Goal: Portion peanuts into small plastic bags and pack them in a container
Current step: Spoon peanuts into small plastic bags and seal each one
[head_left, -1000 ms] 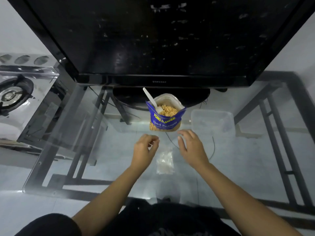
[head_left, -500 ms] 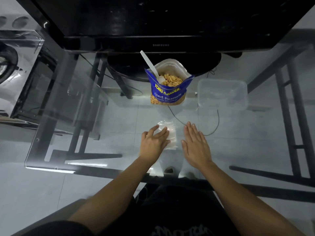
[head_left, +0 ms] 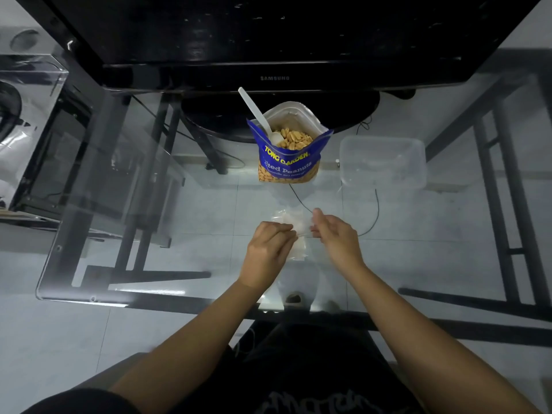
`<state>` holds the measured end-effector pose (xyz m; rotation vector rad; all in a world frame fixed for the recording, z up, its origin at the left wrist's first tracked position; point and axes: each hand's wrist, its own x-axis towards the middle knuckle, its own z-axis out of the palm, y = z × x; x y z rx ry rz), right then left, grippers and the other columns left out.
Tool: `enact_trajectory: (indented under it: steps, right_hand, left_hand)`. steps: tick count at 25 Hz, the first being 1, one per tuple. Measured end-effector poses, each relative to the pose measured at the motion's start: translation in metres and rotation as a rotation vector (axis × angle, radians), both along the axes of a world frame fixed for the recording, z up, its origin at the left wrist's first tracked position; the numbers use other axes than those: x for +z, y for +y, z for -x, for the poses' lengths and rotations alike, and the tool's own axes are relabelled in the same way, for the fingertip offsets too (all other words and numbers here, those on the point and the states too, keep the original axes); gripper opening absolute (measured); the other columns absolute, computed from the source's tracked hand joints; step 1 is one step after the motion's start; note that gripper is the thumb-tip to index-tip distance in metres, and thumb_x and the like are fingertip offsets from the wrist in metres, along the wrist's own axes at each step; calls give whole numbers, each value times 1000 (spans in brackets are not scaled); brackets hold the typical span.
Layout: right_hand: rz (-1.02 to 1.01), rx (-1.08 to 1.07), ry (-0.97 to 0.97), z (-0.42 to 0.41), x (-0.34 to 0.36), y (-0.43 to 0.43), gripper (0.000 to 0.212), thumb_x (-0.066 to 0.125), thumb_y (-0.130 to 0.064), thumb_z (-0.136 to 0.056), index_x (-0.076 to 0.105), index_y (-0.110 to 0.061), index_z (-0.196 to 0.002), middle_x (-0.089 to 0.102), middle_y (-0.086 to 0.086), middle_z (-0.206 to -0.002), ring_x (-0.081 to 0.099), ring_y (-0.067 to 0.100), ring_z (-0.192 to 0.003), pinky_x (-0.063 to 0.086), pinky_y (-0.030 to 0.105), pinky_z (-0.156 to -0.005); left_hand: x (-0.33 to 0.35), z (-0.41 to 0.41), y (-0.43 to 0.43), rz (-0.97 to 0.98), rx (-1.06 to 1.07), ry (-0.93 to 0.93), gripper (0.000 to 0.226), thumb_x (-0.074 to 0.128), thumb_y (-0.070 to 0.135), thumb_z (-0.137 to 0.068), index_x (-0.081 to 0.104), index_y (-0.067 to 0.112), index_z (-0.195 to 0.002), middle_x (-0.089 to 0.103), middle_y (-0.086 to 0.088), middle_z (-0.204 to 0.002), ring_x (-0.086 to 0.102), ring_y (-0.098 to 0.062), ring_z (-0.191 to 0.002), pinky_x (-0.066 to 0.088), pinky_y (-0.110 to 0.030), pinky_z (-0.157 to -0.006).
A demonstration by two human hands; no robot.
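Observation:
An open blue bag of salted peanuts (head_left: pixel 288 161) stands on the glass table (head_left: pixel 167 240) with a white plastic spoon (head_left: pixel 257 113) stuck in it. To its right sits an empty clear plastic container (head_left: pixel 383 164). A small clear plastic bag (head_left: pixel 294 231) is held between my two hands near the table's front. My left hand (head_left: pixel 267 252) pinches its left edge and my right hand (head_left: pixel 336 237) pinches its right edge. The bag looks empty.
A black television (head_left: pixel 268 40) stands at the back of the table, its round base behind the peanut bag. A thin black cable (head_left: pixel 375 210) curls on the glass right of my hands. A stove (head_left: pixel 12 103) under a clear cover stands at the far left.
My hands lay flat over the small bag half a second ago. Now both have closed on its edges and lifted it slightly. The camera view also shifted.

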<state>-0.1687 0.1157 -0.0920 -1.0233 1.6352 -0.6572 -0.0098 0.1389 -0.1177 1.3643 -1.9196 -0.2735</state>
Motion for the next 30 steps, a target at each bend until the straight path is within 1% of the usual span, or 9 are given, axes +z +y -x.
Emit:
enact_trajectory:
  steps: [3,7,10,12,15,17,21,25,30]
  right_hand:
    - [-48,-17,-97,-4,3,-9,19,68,-32,-82,62,-22,-98,69,1,-95,66,14,-90,51,27,-83]
    - [55,29,-80,1,15,-15,29,70,-21,-81,52,-22,-104,69,2,-88,65,12,-80,46,19,-70]
    - [109,243,32,6,30,-21,43,70,-22,-82,42,-20,-114,66,-8,-82,63,2,-76,44,11,-68]
    - [141,353,92,7,38,-25,48,69,-21,-83,39,-18,-120,67,-7,-84,63,1,-77,46,10,-71]
    - [144,368,60,5,46,-30,54,70,-23,-82,36,-18,-124,69,-4,-92,64,8,-84,48,18,-79]
    - [78,294,-36,6,46,-31,58,71,-25,-80,34,-21,-124,68,-5,-94,62,10,-90,47,21,-81]
    - [31,235,-101,11,40,-31,49,71,-22,-81,35,-23,-115,68,-4,-88,65,15,-88,47,27,-80]
    - [49,322,-66,14,47,-35,50,71,-21,-81,36,-24,-116,67,-3,-85,66,17,-88,49,30,-84]
    - [76,390,-10,15,52,-41,50,72,-20,-80,35,-26,-114,66,-6,-84,65,13,-87,50,29,-85]
  left_hand:
    - [4,0,1,-42,-39,24,14,69,15,-81,71,5,-92,69,-10,-96,57,-17,-94,49,-25,-84]
    - [29,-1,-7,-310,61,217,27,58,23,-90,61,11,-114,59,-2,-117,54,-11,-109,44,-21,-93]
    - [51,-13,-39,-663,78,411,20,57,21,-91,62,20,-110,63,5,-104,59,-8,-95,49,-24,-82]
    - [60,-22,-54,-820,-93,313,18,61,20,-88,65,21,-106,66,6,-92,62,-8,-87,52,-22,-78]
    - [66,-27,-63,-838,-197,227,12,65,15,-85,69,18,-97,67,5,-82,64,-7,-78,53,-19,-75]
    - [70,-25,-65,-871,-147,381,11,64,11,-86,68,17,-94,67,3,-85,64,-8,-79,53,-18,-74]
    - [72,-24,-64,-1139,-51,806,11,58,12,-89,68,15,-95,68,0,-80,65,-10,-75,54,-20,-71]
    - [70,-26,-63,-1218,-83,831,14,57,11,-90,69,11,-97,73,3,-74,68,-8,-70,55,-17,-66]
    - [73,-24,-66,-1262,-109,868,16,57,3,-89,69,9,-98,73,-2,-80,68,-11,-70,57,-19,-68]
